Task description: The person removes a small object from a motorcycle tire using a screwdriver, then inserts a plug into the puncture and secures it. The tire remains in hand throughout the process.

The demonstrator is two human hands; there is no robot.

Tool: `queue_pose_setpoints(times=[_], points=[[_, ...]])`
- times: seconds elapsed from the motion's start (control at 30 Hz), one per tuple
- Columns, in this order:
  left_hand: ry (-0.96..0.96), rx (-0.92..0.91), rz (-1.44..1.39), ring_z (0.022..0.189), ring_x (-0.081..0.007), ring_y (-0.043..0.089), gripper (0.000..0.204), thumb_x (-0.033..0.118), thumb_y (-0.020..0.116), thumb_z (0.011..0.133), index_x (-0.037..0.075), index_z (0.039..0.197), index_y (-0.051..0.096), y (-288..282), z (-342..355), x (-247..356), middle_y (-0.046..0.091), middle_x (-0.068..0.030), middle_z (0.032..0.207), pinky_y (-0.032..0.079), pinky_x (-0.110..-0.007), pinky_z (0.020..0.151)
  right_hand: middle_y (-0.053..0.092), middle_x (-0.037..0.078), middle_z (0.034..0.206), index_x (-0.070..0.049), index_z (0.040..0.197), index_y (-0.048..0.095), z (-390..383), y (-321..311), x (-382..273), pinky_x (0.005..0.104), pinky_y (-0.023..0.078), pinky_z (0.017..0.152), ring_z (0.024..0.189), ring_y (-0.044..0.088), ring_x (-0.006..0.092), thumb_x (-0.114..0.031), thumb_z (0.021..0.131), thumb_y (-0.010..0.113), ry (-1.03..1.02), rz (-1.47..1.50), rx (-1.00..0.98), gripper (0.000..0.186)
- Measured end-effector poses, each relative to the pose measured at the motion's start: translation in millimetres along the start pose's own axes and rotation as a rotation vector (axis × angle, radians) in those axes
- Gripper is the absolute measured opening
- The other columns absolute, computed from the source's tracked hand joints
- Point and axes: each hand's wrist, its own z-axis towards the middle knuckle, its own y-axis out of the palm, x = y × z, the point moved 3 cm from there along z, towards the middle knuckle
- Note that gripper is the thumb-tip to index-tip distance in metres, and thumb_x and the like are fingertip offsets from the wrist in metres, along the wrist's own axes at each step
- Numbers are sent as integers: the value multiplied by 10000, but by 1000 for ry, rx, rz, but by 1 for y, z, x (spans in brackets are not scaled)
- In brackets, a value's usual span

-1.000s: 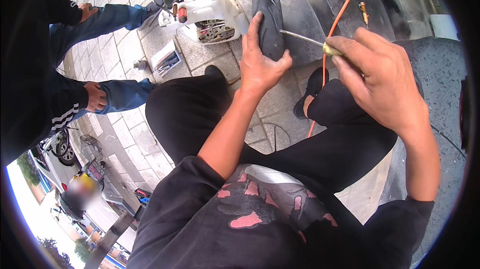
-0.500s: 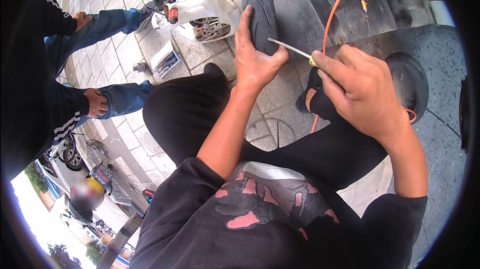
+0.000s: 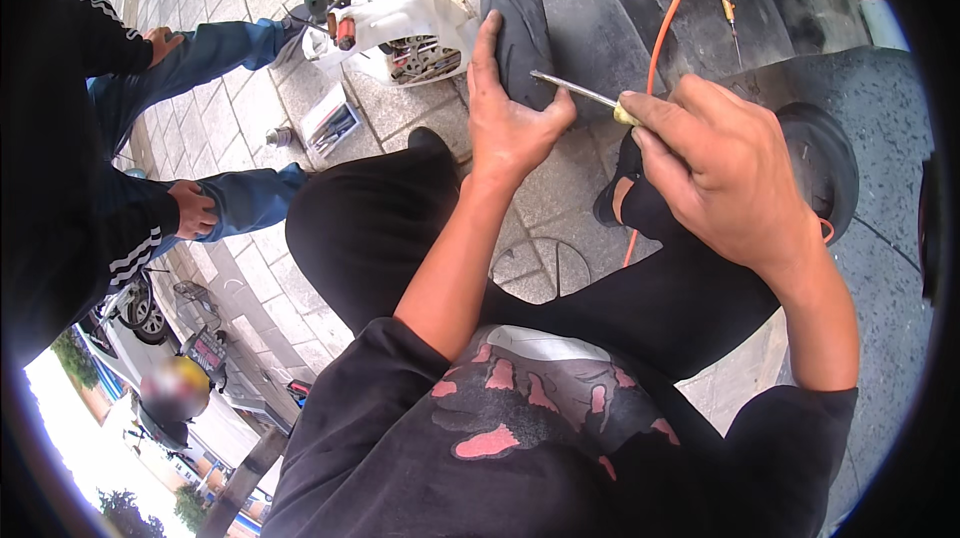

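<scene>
Tyre [image 3: 515, 28]: black, grooved, at 12 o'clock, its tread turned up towards us; we see only part of it, and a tyre is what we take it for.
Left hand [image 3: 512, 143]: wrapped round the near end of the tyre, fingers along its 9 o'clock edge and thumb by the near 3 o'clock edge.
Right hand [image 3: 725, 173]: closed in a pinch round the pale yellow handle of a screwdriver [image 3: 580, 91].
Screwdriver tip: a second ago it was about at the tyre's 3 o'clock edge; now it lies over the grooves, pointing towards 10 o'clock. We judge that the spot being worked is now on the tread face, but we cannot tell whether the tip presses in or only rests there.
Tools: a white plastic tub [image 3: 425, 13] with loose metal pieces stands at 11 o'clock; a small white tray [image 3: 320, 113] and a can [image 3: 280, 136] sit at 10 o'clock. A wood-handled pick [image 3: 725, 3] lies between 1 and 2 o'clock, well apart from our hands.
Right side: a round black thing [image 3: 842, 153] shows between 2 and 3 o'clock, partly behind our wrist.
Co-worker: a bare hand [image 3: 195, 210] rests on a blue trouser leg at 9 o'clock, clear of our reach.
In the way: an orange hose [image 3: 669, 16] at 1 o'clock runs down behind our right hand, and our left thumb sits near the shaft, where a slip could catch it.
</scene>
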Motion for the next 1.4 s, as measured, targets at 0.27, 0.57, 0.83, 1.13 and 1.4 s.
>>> queue_pose_setpoints(times=[0.27, 0.57, 0.83, 1.13, 1.4], points=[[52, -21, 10, 1524, -456, 541, 1185, 177, 922, 775, 79, 1792, 321, -5, -2, -5, 518, -272, 1640, 456, -512, 1303, 643, 124, 871, -3, 1201, 826, 11, -34, 0, 432, 542, 693, 789, 706, 324, -44, 937, 808, -38, -105, -67, 269], [-162, -16, -189, 1278, -297, 700, 1080, 300, 996, 897, 32, 1689, 313, -30, -15, 10, 643, -260, 1432, 571, -430, 1128, 778, 136, 1027, 71, 1356, 748, -8, 47, 69, 407, 579, 878, 933, 735, 201, -318, 1137, 736, 575, 340, 140, 447], [-359, -221, -414, 1352, -326, 701, 1192, 327, 1068, 855, -104, 1705, 352, -66, 8, 6, 649, -262, 1540, 594, -446, 1149, 785, 274, 1178, 86, 1407, 673, -1, 82, 95, 483, 581, 1011, 1136, 774, 364, -389, 1141, 684, 685, 539, 27, 545], [-639, -256, -447, 1249, -269, 770, 767, 668, 718, 1106, 19, 1513, 691, -53, 32, 2, 787, -125, 1392, 626, -468, 1078, 772, 162, 1000, 55, 1223, 736, 14, 111, 83, 410, 583, 887, 956, 726, 230, -321, 1055, 738, 690, 737, -259, 412], [-590, -222, -439, 1134, -240, 776, 725, 661, 718, 1103, 13, 1427, 745, -46, 44, 0, 804, -113, 1311, 626, -414, 994, 784, 250, 1094, 32, 1332, 662, 2, 97, 19, 503, 598, 926, 1022, 777, 444, -275, 1121, 719, 330, 686, 328, 378]])
